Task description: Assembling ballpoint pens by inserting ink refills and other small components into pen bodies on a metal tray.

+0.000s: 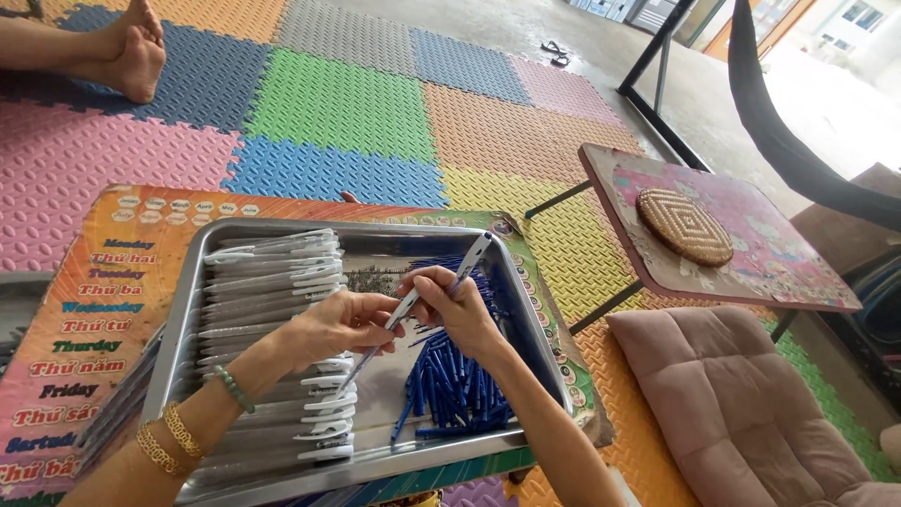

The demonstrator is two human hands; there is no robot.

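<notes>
Above the metal tray [535, 324], we see one white pen [441, 286] slanting up to the right, pinched by both the left hand [338, 324] and right hand [460, 310]; the left grips its lower end.

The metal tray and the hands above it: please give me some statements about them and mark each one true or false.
1. Both hands hold one pen above the metal tray. True: the left hand and the right hand grip the same pen.
2. The blue pen parts lie on the left side of the tray. False: they are heaped on the right side.
3. The white pens lie in a row on the left side of the tray. True.
4. The left wrist is bare. False: it wears a green bead bracelet and gold bracelets.
5. A round woven mat lies inside the tray. False: it lies on a small low table to the right.
</notes>
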